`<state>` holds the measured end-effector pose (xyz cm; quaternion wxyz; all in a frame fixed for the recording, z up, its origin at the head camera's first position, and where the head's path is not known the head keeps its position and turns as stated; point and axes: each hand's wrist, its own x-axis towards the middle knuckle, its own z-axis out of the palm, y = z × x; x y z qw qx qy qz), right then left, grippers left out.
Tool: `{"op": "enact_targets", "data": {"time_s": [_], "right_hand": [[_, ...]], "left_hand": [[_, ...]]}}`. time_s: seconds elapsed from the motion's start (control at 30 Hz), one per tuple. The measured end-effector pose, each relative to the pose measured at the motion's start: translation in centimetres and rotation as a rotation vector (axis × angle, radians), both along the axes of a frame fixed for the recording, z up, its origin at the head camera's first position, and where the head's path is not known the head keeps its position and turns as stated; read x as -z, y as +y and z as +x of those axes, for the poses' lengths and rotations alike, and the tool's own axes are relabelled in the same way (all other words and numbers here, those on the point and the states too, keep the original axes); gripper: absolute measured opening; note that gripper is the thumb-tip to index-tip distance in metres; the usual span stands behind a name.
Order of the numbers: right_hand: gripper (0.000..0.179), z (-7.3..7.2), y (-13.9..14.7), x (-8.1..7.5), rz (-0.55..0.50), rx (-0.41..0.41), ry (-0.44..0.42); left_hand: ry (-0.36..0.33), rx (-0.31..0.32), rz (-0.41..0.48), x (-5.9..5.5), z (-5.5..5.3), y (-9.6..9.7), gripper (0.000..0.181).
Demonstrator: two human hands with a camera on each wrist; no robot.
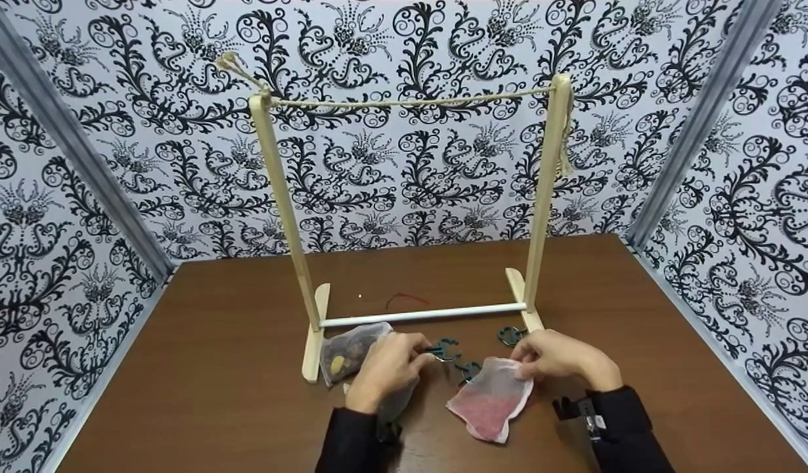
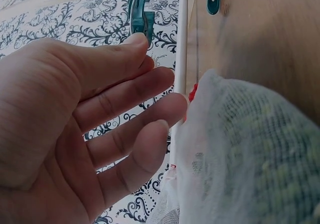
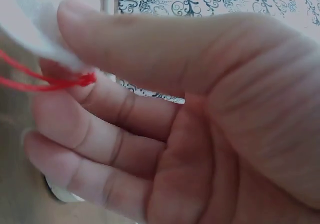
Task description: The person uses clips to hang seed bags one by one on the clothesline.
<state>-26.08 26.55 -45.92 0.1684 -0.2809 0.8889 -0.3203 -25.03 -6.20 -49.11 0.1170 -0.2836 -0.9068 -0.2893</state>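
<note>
My left hand (image 1: 392, 362) pinches a dark green clothespin (image 1: 446, 349) between thumb and forefinger; in the left wrist view the clothespin (image 2: 141, 15) stands up from the fingertips. My right hand (image 1: 565, 358) pinches the upper corner of a white mesh drawstring bag (image 1: 489, 402) with pink contents. In the right wrist view, a knotted red cord (image 3: 47, 82) hangs at the fingers. Beneath the left hand, partly hidden, lies a mesh bag (image 2: 255, 144) with greenish contents. Left of it sits another mesh bag (image 1: 348, 355) with dark and yellow pieces.
Two more green clothespins lie on the brown table (image 1: 213, 394), one clothespin (image 1: 468, 372) by the pink bag, another clothespin (image 1: 510, 336) near the right foot. Behind stands a wooden frame (image 1: 286, 217) with a rope (image 1: 410, 103) across its top and a white bar (image 1: 424, 314) low down.
</note>
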Motion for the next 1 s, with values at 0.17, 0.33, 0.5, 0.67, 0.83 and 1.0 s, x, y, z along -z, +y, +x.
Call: {"op": "enact_targets", "data": {"time_s": [0.17, 0.33, 0.5, 0.67, 0.83, 1.0], "right_hand": [[0.013, -0.2, -0.3, -0.2, -0.03, -0.029, 0.135], [0.016, -0.3, -0.2, -0.5, -0.115, -0.061, 0.266], [0.016, -0.1, 0.0, -1.4, -0.272, -0.053, 0.297], [0.022, -0.3, -0.1, -2.0, -0.37, 0.095, 0.373], [0.019, -0.7, -0.2, -2.9, -0.442, 0.282, 0.433], [0.018, -1.6, -0.3, -4.9, -0.522, 0.398, 0.466]], "left_hand": [[0.004, -0.021, -0.003, 0.0, -0.1, -0.2, 0.01], [0.042, -0.036, 0.023, -0.2, -0.2, -0.5, 0.008], [0.078, -0.04, 0.064, -0.5, 0.0, -0.9, 0.008], [0.142, -0.059, 0.103, -1.1, 0.3, -1.2, 0.006], [0.19, -0.102, 0.079, -2.5, 0.3, -1.4, 0.006], [0.221, -0.149, 0.016, -5.0, -0.7, -1.1, 0.009]]}}
